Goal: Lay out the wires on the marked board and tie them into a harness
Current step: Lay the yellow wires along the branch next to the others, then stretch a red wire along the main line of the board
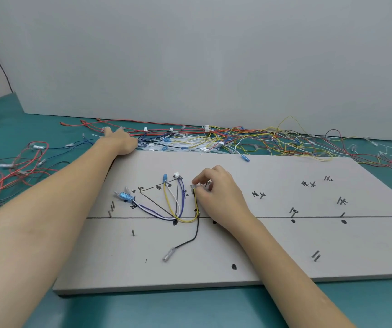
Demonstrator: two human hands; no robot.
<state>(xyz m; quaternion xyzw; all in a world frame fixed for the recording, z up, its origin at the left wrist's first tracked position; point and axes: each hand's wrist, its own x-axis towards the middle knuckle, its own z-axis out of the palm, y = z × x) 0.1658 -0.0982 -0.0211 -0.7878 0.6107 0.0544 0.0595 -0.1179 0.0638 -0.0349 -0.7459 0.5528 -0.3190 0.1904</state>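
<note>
Grey board [249, 252], marked with black lines and studded with pegs, fills the lower centre of the frame on a teal table [36, 129]. At mid-frame the right hand [218, 192] pinches a small white connector [193, 187] ending a yellow wire [188, 220] between thumb and forefinger. In the upper left, the left hand [121, 140] reaches into the loose wire pile [225, 138] beyond the board; its fingers are flat, loosely spread.
</note>
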